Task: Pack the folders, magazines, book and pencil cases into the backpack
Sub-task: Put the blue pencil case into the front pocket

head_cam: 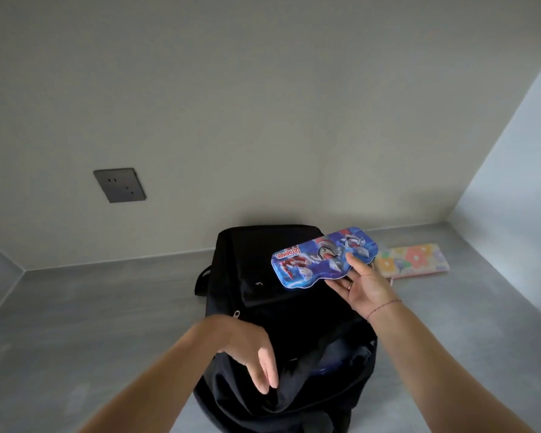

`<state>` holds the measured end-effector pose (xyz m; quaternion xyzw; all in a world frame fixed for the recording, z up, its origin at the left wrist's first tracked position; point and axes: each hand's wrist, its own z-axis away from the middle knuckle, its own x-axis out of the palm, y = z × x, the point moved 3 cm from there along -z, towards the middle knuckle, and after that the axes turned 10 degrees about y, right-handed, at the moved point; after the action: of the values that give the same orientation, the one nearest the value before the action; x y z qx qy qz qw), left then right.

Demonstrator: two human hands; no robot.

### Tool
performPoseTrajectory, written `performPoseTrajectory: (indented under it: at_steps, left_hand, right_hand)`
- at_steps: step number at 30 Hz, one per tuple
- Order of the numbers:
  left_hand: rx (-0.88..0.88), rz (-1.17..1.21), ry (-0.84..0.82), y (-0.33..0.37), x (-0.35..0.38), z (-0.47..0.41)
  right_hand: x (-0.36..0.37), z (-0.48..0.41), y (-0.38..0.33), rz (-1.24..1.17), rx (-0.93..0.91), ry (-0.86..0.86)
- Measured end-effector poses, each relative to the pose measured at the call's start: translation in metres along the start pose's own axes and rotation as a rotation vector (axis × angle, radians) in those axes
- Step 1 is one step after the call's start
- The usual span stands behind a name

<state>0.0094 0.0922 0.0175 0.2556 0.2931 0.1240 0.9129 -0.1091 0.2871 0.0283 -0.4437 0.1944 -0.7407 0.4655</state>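
Pale wall (263,104), dark socket (119,185), grey counter (91,307)

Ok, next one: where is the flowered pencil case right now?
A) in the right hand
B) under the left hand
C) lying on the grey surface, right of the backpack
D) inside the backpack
C: the flowered pencil case lies flat on the grey surface, to the right of the backpack, while the right hand holds the blue pencil case over the bag.

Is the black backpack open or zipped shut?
Open. The backpack gapes at its near end, something blue showing inside; the left hand touches its edge. The right hand holds the pencil case above it.
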Motion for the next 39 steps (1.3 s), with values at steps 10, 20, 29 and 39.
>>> performPoseTrajectory:
  at_steps: [10,20,29,39]
  left_hand:
    - [-0.127,0.035,1.091,-0.029,-0.062,-0.028]
    - [-0.245,-0.193,0.961,-0.026,-0.058,-0.060]
    - [-0.132,-0.269,0.896,-0.019,-0.051,-0.058]
    - [-0.231,-0.507,1.081,-0.031,-0.078,-0.083]
  right_hand:
    - [-0.030,-0.004,0.000,0.006,0.017,0.164]
    - [-0.055,-0.011,0.010,-0.025,0.059,0.189]
    - [-0.049,-0.025,0.027,0.091,0.101,0.102]
    - [-0.043,-0.011,0.069,0.227,0.198,-0.068]
